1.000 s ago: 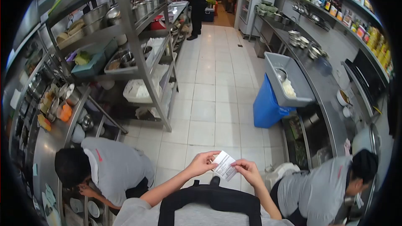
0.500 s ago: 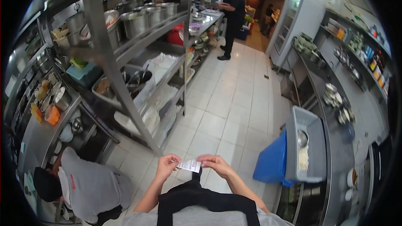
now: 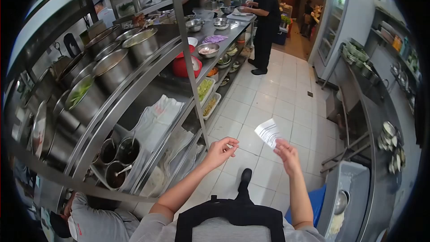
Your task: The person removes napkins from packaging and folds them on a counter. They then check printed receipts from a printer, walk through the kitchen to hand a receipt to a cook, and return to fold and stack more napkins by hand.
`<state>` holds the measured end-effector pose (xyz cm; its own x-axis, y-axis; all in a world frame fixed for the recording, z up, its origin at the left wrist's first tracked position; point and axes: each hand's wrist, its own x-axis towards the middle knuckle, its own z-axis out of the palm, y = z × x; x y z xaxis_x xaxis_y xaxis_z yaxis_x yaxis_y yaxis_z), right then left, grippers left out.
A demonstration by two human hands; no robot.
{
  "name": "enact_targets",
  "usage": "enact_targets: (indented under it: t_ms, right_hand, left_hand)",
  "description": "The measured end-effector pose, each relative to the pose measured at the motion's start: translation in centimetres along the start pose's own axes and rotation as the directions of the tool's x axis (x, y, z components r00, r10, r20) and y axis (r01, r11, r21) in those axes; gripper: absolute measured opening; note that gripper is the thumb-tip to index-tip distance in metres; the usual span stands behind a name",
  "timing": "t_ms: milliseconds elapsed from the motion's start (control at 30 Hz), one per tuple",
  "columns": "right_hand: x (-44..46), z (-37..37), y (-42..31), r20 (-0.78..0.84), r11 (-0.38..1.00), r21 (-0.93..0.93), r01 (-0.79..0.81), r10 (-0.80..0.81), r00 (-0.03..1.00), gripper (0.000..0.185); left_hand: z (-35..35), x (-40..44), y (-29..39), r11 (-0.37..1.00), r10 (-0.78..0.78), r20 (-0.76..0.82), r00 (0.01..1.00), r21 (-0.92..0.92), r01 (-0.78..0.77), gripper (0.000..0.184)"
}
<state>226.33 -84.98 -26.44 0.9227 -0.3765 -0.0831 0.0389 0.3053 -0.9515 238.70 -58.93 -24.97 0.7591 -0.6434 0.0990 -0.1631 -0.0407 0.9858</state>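
My right hand (image 3: pixel 287 154) pinches a white printed paper slip (image 3: pixel 268 133) by its lower right corner. The slip is tilted above the tiled floor, and its text is too small to read. To its left, my left hand (image 3: pixel 222 151) is raised with its fingers loosely curled in. Nothing shows in that hand, which is apart from the slip and near the upright of the steel shelving.
Steel shelving (image 3: pixel 190 60) on my left bears several pots (image 3: pixel 112 66) and a white cloth (image 3: pixel 157 114). A person in black (image 3: pixel 265 22) stands at the far counter. Another in grey (image 3: pixel 96 217) bends at lower left. A grey tub (image 3: pixel 351 175) stands on the right.
My left hand has let go of the slip, and the hands have moved apart. The slip is now in my right hand alone. My view has shifted forward along the shelving.
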Motion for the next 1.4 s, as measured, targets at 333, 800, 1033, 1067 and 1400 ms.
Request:
enact_targets:
  t_ms: [333,800,1033,1067,1400]
  right_hand:
    - [38.4,-0.2,-3.4,0.312,0.963,-0.269,0.024,0.063,0.948,0.043]
    - [67.2,42.7,-28.2,0.678,0.879,0.462,0.115,-0.434,0.593,0.067]
    - [71.2,55.9,-32.0,0.700,0.840,0.533,-0.107,-0.366,0.613,0.073]
    - [71.9,57.2,-32.4,0.727,0.819,0.550,-0.161,-0.375,0.575,0.076]
    - [72.5,55.6,-30.0,0.801,0.718,0.587,-0.373,-0.449,0.396,0.066]
  left_hand:
    - [-13.2,-1.5,-33.4,0.161,-0.789,-0.236,0.568,0.813,0.560,0.036]
    - [0.4,-5.8,-37.0,0.136,-0.911,-0.383,-0.153,-0.630,0.765,0.027]
    - [-3.6,9.5,-37.6,0.359,-0.771,-0.635,0.044,-0.378,0.854,0.045]
    - [-3.7,10.8,-36.6,0.477,-0.662,-0.744,0.090,-0.325,0.817,0.044]
    - [18.0,16.7,-30.8,0.372,-0.488,-0.662,-0.569,-0.747,0.551,0.043]
